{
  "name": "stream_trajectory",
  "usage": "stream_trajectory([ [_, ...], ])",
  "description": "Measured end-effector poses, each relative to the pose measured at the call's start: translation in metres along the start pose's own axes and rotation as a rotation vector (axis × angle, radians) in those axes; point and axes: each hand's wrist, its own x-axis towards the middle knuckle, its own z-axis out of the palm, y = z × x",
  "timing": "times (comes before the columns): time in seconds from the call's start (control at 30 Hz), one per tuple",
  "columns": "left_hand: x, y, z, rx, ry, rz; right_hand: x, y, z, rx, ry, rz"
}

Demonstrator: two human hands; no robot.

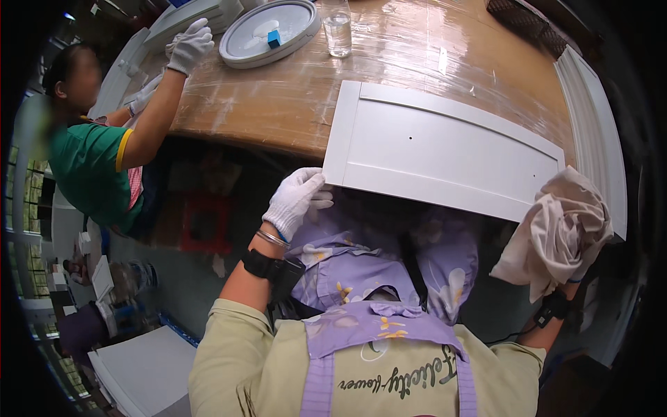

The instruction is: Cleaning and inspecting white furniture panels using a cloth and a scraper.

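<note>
A white cabinet door panel (445,146) with a raised frame and two small dark holes lies across the table's near edge, partly overhanging it. My left hand (297,198), in a white knitted glove, pinches the panel's near left corner. At the opposite end, a crumpled beige cloth (556,233) covers my right hand and touches the panel's right edge. The cloth drapes over the wrist side, so the fingers inside it are hidden.
The brown table (271,104) is wrapped in clear film. On it are a round white lid (240,45) with a blue cube (274,39), and a glass of clear liquid (338,35). Stacked white panels (594,132) stand right. A co-worker in green (90,160) works at left.
</note>
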Motion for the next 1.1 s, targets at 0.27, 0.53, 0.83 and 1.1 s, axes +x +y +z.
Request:
stream_trajectory([
  [0.27,0.014,0.01,0.013,-0.109,-0.064,-0.115,-0.129,0.021,-0.052,0.267,-0.235,0.301],
  [0.53,0.025,0.004,-0.026,-0.104,-0.204,-0.081,-0.135,0.051,0.038,0.686,-0.39,0.821],
  [0.83,0.021,0.013,0.001,-0.01,-0.098,0.039,-0.108,0.075,0.102,0.581,-0.458,0.793],
  [1.1,-0.037,0.004,0.0,-0.01,-0.565,0.134,-0.105,0.064,0.092,0.531,-0.234,0.529],
])
